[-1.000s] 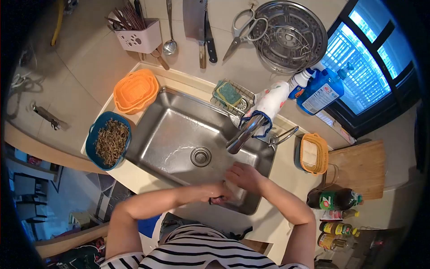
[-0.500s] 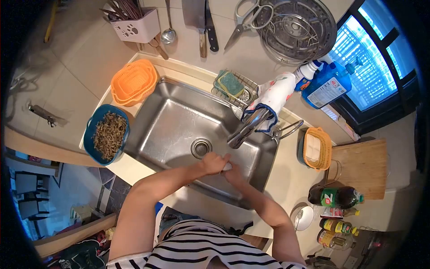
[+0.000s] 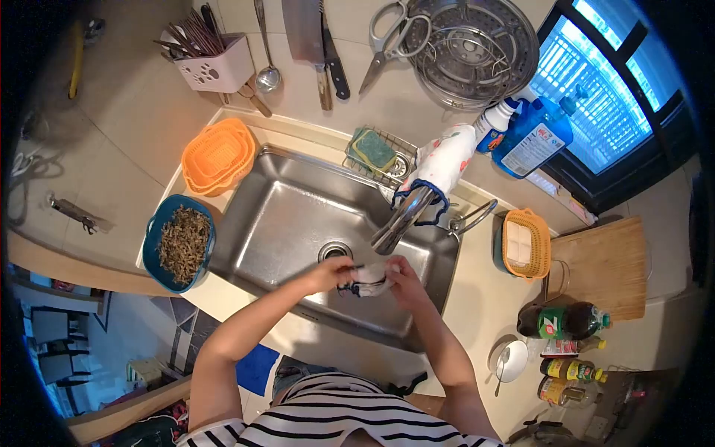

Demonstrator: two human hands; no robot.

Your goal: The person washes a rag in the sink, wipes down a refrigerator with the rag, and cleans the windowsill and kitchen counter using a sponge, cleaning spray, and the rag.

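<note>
Over the front part of the steel sink (image 3: 298,216), a small white cloth with a dark blue edge (image 3: 370,281) hangs between both hands. My left hand (image 3: 330,274) pinches its left side, near the drain. Its right side is gripped by my right hand (image 3: 402,279), with the fingers closed. The faucet (image 3: 402,222), partly wrapped in a white patterned cloth (image 3: 447,160), reaches over the sink just above my right hand.
Left of the sink are orange baskets (image 3: 216,156) and a blue basin of dried pieces (image 3: 183,246). To the right stand a basket with white blocks (image 3: 525,244), a white bowl (image 3: 512,361), a cutting board (image 3: 603,268) and a dark bottle (image 3: 562,321). Sponges (image 3: 372,149) lie behind the sink.
My hands were pressed together around something white half a second ago. Now they have moved slightly apart, and the cloth is spread between them. The camera view has shifted a little.
</note>
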